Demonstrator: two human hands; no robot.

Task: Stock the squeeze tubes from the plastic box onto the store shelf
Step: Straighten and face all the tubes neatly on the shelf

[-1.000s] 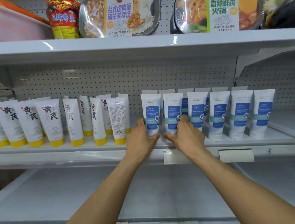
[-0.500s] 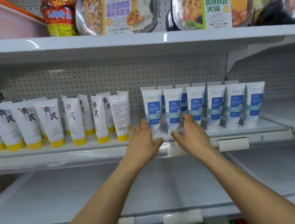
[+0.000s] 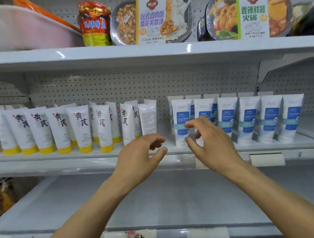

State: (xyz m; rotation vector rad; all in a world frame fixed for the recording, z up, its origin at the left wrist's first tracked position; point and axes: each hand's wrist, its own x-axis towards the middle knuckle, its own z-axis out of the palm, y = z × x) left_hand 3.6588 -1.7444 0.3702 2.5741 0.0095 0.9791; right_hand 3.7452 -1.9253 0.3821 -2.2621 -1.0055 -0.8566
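Note:
Several white tubes with blue labels point(image 3: 246, 119) stand cap-down in rows on the right of the middle shelf point(image 3: 89, 157). To their left stand several white tubes with yellow caps point(image 3: 80, 126). My left hand point(image 3: 142, 154) hovers in front of the shelf edge, fingers loosely curled, holding nothing. My right hand point(image 3: 211, 141) hangs in front of the leftmost blue-label tubes point(image 3: 181, 123), fingers relaxed and apart, touching none of them. The plastic box is out of view.
The upper shelf point(image 3: 155, 54) carries boxed ready meals point(image 3: 151, 19), a red and yellow packet point(image 3: 94, 24) and a pink tub point(image 3: 27, 28). Below lies a bare white shelf point(image 3: 167, 200) with price tags point(image 3: 267, 158) on the rails.
Both hands let go of the front blue-label tubes and drew back from the shelf. The left hand moved left, toward me; the tubes stay standing.

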